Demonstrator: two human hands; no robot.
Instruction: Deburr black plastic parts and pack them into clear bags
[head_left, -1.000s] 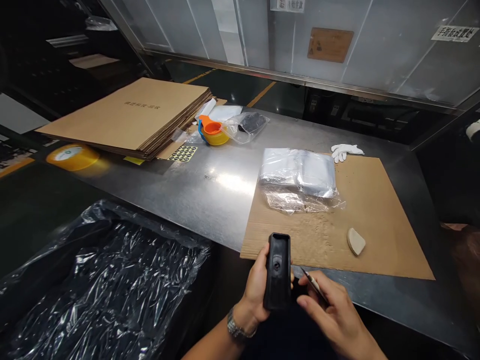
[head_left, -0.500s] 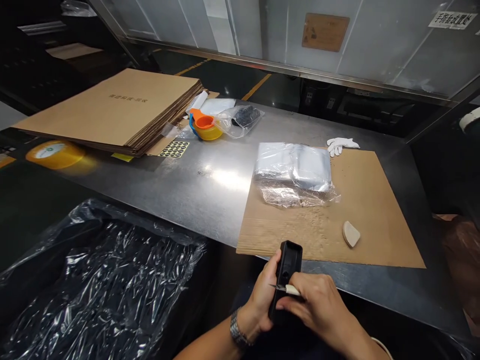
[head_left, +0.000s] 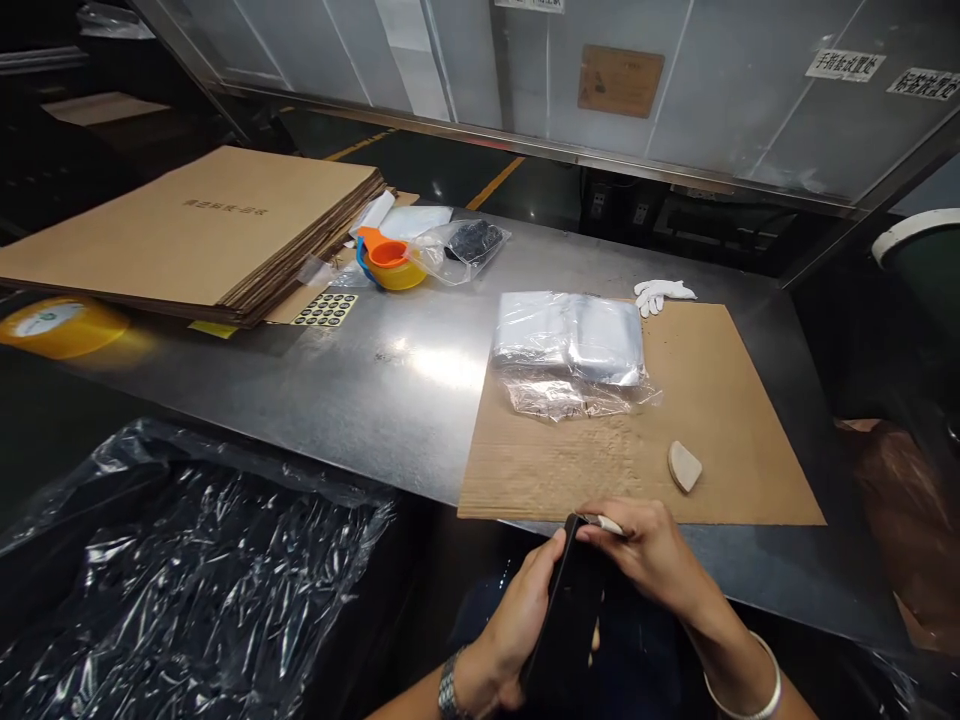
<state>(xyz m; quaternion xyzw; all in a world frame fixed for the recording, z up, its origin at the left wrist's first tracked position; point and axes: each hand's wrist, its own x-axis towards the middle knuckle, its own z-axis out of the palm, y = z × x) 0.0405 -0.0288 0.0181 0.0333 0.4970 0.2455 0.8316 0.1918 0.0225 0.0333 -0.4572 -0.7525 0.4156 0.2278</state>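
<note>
We held the black plastic part [head_left: 568, 620] low in front of us, just off the near edge of the metal table [head_left: 360, 390], with our left hand [head_left: 517, 620] clasped round its lower half. Our right hand [head_left: 651, 552] was closed on a small blade with a pale handle [head_left: 606, 523], its tip laid against the top end of the part. Half a second before, that blade lay across the middle of the part's face; a second before, it was off the part altogether, to its right, and the part stood upright with its hollow side toward us. So the part had been turned nearly edge-on and the blade had worked its way up to the far end, which we judged to mean trimming along the edge was under way.

On the table, the brown cardboard sheet [head_left: 735, 420] lay just beyond our hands, with a pale wedge-shaped piece [head_left: 683, 466] on it and a pile of clear plastic bags [head_left: 574, 350] at its far side. A white glove [head_left: 660, 294] lay beyond the sheet. A black-lined bin [head_left: 180, 580] stood beside the table, to our left.
</note>
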